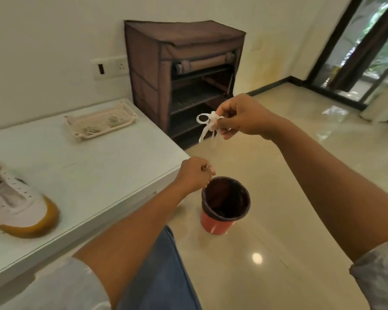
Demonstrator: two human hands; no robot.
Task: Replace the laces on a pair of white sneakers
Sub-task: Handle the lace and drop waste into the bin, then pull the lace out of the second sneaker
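One lace (pixel 207 124) pinched between raised right hand (pixel 240 118) and lower left hand (pixel 195 174).

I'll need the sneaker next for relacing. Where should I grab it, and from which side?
Grip the sneaker across its forefoot, just behind the tan toe cap, probably from above at the toe end: it sits sole-down on the table, toe toward the near edge, heel out of view. The left hand and right hand hold the lace.
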